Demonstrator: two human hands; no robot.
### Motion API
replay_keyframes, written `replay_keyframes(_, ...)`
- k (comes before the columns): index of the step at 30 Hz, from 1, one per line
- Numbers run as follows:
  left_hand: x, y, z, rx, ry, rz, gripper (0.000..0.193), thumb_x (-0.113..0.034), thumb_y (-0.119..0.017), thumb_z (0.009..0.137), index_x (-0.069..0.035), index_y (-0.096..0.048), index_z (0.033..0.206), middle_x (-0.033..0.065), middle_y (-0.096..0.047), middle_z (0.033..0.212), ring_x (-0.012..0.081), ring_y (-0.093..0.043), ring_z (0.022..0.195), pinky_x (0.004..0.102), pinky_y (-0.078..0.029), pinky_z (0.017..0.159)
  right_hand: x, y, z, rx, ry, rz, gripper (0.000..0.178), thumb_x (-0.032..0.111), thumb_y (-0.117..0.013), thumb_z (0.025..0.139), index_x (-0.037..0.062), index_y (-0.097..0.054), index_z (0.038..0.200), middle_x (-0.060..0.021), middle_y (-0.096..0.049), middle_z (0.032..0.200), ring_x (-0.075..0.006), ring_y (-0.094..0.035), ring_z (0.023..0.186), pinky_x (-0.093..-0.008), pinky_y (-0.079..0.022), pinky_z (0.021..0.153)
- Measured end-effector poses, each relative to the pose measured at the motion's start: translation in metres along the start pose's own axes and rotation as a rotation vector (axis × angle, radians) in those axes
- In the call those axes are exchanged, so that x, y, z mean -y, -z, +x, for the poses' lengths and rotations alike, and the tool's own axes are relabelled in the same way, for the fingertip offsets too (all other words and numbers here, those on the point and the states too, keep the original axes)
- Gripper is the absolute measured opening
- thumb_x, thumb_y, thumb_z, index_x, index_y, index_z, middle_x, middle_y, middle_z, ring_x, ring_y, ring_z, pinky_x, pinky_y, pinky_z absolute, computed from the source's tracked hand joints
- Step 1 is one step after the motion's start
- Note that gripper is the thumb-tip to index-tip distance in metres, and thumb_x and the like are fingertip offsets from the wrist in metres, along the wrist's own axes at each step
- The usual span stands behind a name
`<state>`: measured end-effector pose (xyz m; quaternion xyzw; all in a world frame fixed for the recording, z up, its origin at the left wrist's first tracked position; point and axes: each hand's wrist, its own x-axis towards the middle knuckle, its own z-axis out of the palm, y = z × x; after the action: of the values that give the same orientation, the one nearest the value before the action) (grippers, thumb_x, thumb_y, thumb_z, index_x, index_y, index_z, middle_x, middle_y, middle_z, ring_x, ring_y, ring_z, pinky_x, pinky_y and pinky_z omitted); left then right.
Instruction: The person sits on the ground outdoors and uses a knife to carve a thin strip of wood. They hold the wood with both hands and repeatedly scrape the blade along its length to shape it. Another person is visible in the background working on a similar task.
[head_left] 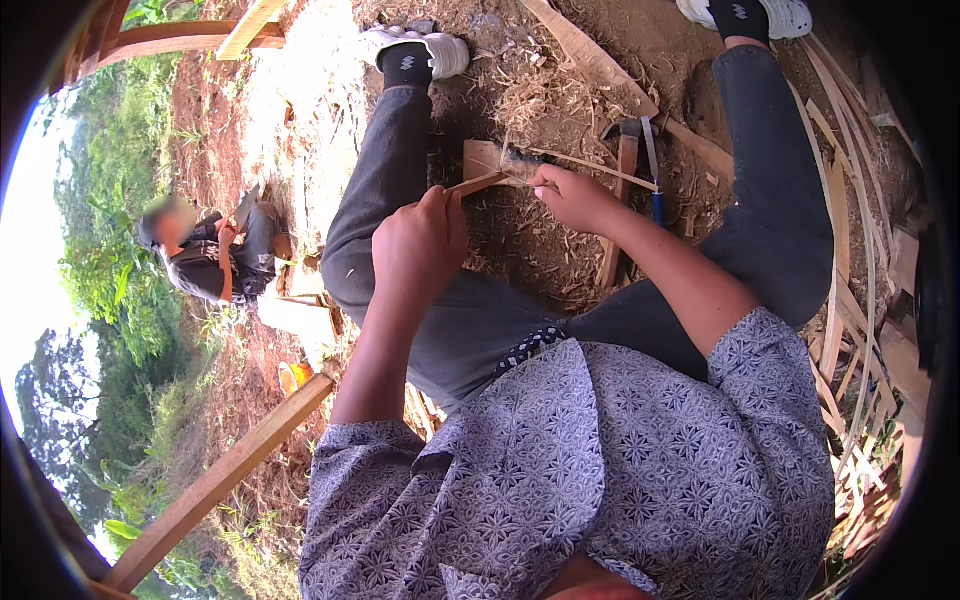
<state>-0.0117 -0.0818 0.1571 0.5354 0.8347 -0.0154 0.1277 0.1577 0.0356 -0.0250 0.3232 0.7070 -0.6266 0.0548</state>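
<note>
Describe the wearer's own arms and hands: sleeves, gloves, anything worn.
Left hand and right hand are bare, no gloves. Left forearm and right forearm are uncovered too; no watch or cable shows on either. Left sleeve and right sleeve are short, loose, pale grey-blue with a dark flower-like pattern.

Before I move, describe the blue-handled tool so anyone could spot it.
Find the wearer's dark right trouser leg. On the ground between it and the right hand lies a wooden-handled hammer. Just right of that is the blue-handled tool, its narrow metal blade pointing away from the wearer; the blue grip sets it apart from the hammer's brown handle.
</note>
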Motion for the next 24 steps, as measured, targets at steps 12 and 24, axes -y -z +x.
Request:
replay_keyframes(12,0.004,0.001,0.001,0.021,0.014,-0.016,0.023,-0.022,-0.056,0.103,-0.006,-0.067,0.091,0.0207,-0.067,0.070,0.0420,-0.067,0.067,0.0524,-0.051,0.060,-0.008,-0.004,0.009,0.012,-0.153,-0.112,0.029,0.033,-0.056,0.104,0.0145,-0.064,0.125,-0.0145,-0.073,0.102,-0.0320,-0.070,0.096,-0.0441,-0.052,0.082)
replay_keyframes(24,0.011,0.014,-0.015,0.120,-0.034,0.074,0.020,-0.025,-0.057,0.104,-0.008,-0.063,0.097,0.0176,-0.069,0.074,0.0410,-0.067,0.067,0.0520,-0.050,0.059,0.051,-0.009,-0.048,-0.082,0.210,0.126,0.029,0.025,-0.057,0.107,0.0112,-0.063,0.132,-0.0064,-0.073,0.091,-0.0131,-0.065,0.075,-0.0339,-0.051,0.072)
